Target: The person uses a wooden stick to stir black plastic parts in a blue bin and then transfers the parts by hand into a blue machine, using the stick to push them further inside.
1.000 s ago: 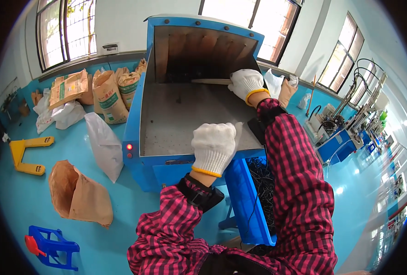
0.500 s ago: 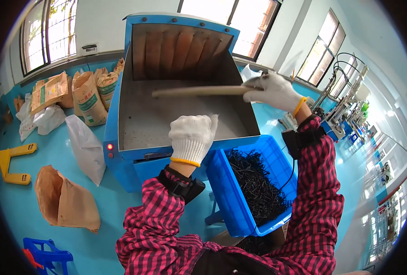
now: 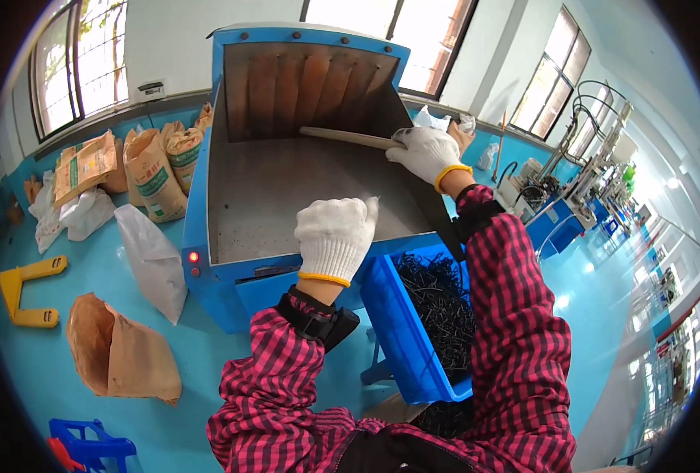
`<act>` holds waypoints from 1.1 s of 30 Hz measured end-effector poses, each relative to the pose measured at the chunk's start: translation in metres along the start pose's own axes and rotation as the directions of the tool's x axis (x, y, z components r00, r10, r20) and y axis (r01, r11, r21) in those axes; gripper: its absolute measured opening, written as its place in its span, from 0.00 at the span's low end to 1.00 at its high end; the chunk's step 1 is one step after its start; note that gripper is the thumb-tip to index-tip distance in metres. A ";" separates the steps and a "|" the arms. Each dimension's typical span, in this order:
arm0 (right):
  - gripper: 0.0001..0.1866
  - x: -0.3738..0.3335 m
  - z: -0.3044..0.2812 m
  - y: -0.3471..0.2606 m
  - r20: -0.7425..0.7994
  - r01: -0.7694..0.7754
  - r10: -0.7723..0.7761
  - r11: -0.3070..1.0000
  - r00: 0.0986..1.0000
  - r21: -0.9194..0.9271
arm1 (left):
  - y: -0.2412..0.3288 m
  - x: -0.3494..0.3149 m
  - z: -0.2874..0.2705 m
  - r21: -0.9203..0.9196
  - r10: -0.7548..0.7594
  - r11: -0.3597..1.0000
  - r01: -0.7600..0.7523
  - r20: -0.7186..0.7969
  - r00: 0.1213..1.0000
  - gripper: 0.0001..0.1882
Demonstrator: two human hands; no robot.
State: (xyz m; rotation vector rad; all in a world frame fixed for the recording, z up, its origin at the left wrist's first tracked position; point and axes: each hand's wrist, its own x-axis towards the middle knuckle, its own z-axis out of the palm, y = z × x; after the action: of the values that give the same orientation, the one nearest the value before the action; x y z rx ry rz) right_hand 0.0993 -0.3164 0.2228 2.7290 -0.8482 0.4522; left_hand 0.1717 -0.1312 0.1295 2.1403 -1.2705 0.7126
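My right hand (image 3: 426,154), in a white knit glove, is closed round one end of a pale, wood-like stick (image 3: 342,138). The stick reaches left across the back of the sloping metal hopper of a blue machine (image 3: 243,284). Over the hopper's front edge is my gloved left hand (image 3: 336,236), closed in a fist; whatever its fingers may hold is hidden. Below and right of that hand stands a blue plastic crate (image 3: 397,319) with a heap of thin black plastic pieces (image 3: 436,315). My right forearm covers part of the crate.
An open brown paper sack (image 3: 141,359) and a white sack (image 3: 153,264) stand left of the machine. Farther left are full sacks (image 3: 154,173) and a yellow forked frame (image 3: 35,292). A blue plastic stool (image 3: 90,441) is at lower left. Other machines (image 3: 562,205) line the right.
My right hand has moved left and slightly forward, carrying the stick deeper toward the hopper's back. My left hand remains nearly in place, still closed.
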 end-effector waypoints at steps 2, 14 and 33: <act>0.22 -0.005 -0.017 0.000 0.000 0.023 -0.023 0.999 1.000 0.029 | -0.002 0.000 0.000 0.021 -0.027 0.999 0.026 0.030 0.999 0.26; 0.20 0.088 0.018 -0.091 0.010 0.220 -0.221 0.972 0.975 0.084 | -0.007 -0.010 0.008 -0.114 0.094 0.987 -0.113 -0.160 0.983 0.16; 0.19 0.060 -0.066 -0.034 0.076 0.025 -0.005 0.963 0.997 -0.268 | 0.003 -0.001 -0.003 -0.124 0.075 0.988 -0.090 -0.117 0.990 0.22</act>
State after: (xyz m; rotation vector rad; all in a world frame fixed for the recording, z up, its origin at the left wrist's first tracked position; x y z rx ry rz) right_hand 0.1519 -0.2985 0.3004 2.5125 -0.8394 0.2137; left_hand 0.1681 -0.1302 0.1316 1.9266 -1.3146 0.7525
